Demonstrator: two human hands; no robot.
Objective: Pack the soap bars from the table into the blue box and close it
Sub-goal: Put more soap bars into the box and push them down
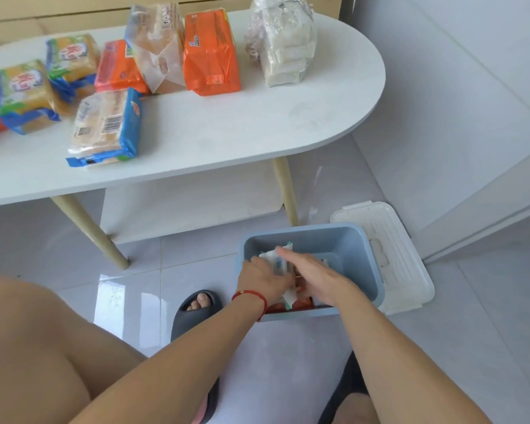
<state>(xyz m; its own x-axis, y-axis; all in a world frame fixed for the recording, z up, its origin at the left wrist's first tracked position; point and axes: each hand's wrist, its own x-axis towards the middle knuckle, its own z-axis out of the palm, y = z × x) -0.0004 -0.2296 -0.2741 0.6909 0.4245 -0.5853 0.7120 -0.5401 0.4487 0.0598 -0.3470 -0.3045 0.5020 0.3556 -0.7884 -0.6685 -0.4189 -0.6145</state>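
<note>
Low in the frame's centre, your left hand [262,278] and right hand [318,284] grasp a crinkly, probably slippery soap pack [277,258] inside the open blue plastic box [343,240]; hold its firm sides.

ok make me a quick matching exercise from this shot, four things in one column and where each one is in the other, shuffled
Things:
1. blue box
2. white lid
3. orange soap pack
4. both hands: left hand, right hand

Places:
A. standing on the white table
B. reaching inside the box
C. on the floor near the table leg
D. lying on the floor, on the box's far side from the slipper

Right pairs: 1-C, 2-D, 3-A, 4-B
</note>
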